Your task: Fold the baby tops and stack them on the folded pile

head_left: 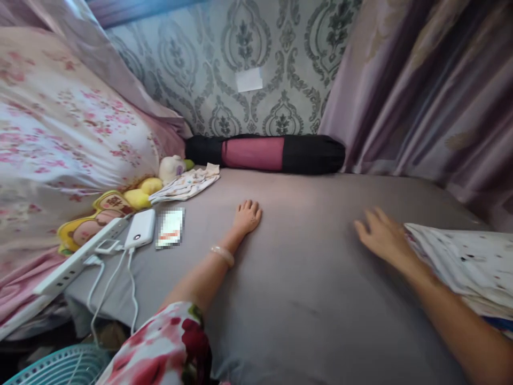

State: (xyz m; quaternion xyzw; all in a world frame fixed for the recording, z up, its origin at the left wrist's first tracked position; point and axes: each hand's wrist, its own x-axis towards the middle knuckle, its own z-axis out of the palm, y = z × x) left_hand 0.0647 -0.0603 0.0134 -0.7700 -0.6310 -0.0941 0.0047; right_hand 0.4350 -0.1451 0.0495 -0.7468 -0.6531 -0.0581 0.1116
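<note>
My left hand [247, 216] lies palm down on the grey sheet [296, 267], its fingers stretched out and nothing under them that I can see. A pale bangle [222, 255] circles that wrist. Over the right part of the sheet is my right hand [379, 233], slightly blurred, with fingers apart and nothing in it. Whether it touches the sheet I cannot tell. Close beside it, to the right, sits a stack of folded white patterned cloth [468, 264]. A small folded patterned garment [186, 184] lies beyond my left hand, toward the back left.
A black and pink long bag [252, 153] lies along the wall. On the left are a white power bank [141, 229], a power strip [80, 256] with cables, plush toys [138, 197] and a blurred-out card [170, 228]. A turquoise basket-like grille [64, 366] stands at bottom left. Curtains [401, 96] hang right.
</note>
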